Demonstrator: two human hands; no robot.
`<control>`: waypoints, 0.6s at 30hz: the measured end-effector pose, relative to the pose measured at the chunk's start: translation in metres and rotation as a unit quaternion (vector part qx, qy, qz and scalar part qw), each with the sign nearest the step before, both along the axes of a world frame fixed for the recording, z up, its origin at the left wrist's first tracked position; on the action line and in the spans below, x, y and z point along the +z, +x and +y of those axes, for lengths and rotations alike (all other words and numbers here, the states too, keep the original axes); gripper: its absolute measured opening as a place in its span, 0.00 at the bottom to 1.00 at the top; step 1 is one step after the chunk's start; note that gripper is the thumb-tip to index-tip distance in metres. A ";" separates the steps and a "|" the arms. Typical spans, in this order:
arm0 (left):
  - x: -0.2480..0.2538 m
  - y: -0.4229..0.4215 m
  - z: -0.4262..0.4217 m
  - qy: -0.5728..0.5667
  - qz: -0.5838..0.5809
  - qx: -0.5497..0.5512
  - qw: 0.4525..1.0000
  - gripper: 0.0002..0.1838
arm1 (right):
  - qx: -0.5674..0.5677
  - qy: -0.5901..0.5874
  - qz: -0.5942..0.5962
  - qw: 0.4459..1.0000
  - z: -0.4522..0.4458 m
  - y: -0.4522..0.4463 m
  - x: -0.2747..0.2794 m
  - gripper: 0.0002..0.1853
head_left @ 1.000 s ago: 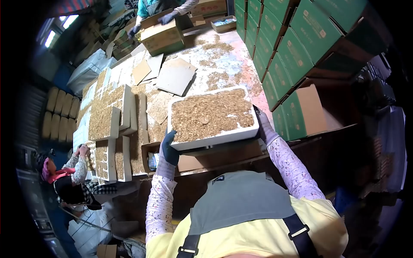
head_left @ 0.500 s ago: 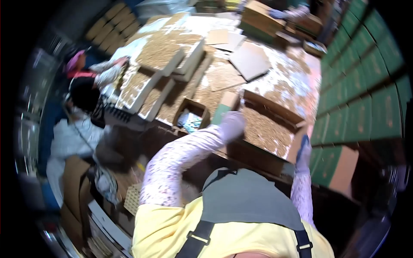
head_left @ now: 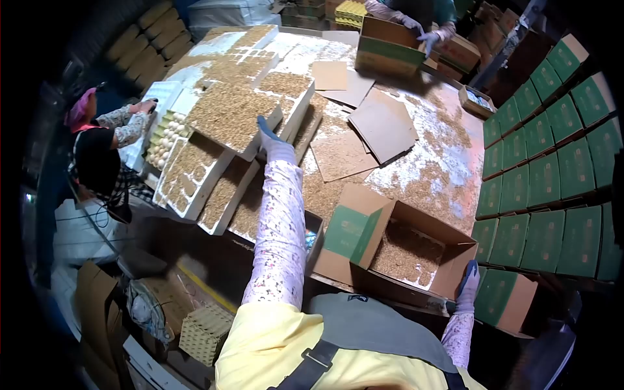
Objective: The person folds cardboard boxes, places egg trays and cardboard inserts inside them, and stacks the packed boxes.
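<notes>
My left hand (head_left: 275, 144), in a blue-and-white glove, reaches out to the end of a white foam tray (head_left: 234, 120) topped with brown husk. Its fingers are stretched out against the tray's end; the thumb side is hard to make out. My right hand (head_left: 468, 286), gloved too, lies with straight fingers along the right outer side of an open cardboard box (head_left: 370, 244). Inside that box is a husk-covered layer (head_left: 406, 253) with white showing at its edge. The box's green-and-brown flap (head_left: 348, 231) is folded out to the left.
More husk-filled foam trays (head_left: 195, 172) are stacked at left, near eggs in a carton (head_left: 170, 140) and a co-worker's hands (head_left: 144, 107). Cardboard sheets (head_left: 383, 127) lie mid-table. Green boxes (head_left: 539, 182) stand stacked at right. Another person's gloved hands (head_left: 426, 32) are at a far box (head_left: 390, 52).
My left hand has moved from the box's left side up and left to the foam tray. My right hand stays by the box. The left co-worker has shifted back, showing the eggs.
</notes>
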State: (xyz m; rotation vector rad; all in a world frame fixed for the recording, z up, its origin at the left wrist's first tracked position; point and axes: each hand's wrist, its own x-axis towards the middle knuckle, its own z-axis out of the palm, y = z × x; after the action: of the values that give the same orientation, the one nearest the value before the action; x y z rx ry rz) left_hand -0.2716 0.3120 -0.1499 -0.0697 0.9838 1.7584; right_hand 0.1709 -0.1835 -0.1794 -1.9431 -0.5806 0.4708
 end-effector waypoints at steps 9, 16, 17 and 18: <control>-0.014 -0.116 -0.069 -0.012 0.152 0.186 0.971 0.17 | 0.053 -0.049 -0.040 0.997 -0.015 0.013 -0.013 0.24; 0.027 -0.171 -0.233 0.136 0.119 -0.072 0.981 0.35 | 0.030 0.048 0.081 0.995 -0.003 0.000 0.004 0.23; 0.026 -0.174 -0.246 0.147 0.072 -0.130 0.978 0.35 | 0.028 0.041 0.082 0.995 0.002 -0.009 0.018 0.22; 0.035 -0.154 -0.258 0.164 0.056 -0.167 0.971 0.35 | 0.029 0.026 0.059 0.997 0.001 -0.006 0.014 0.22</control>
State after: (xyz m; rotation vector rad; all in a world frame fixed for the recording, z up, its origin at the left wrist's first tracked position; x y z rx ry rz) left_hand -0.4258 0.0538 -0.1149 0.3880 0.7219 1.5983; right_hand 0.1646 -0.1823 -0.1655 -1.8401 -0.5683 0.5977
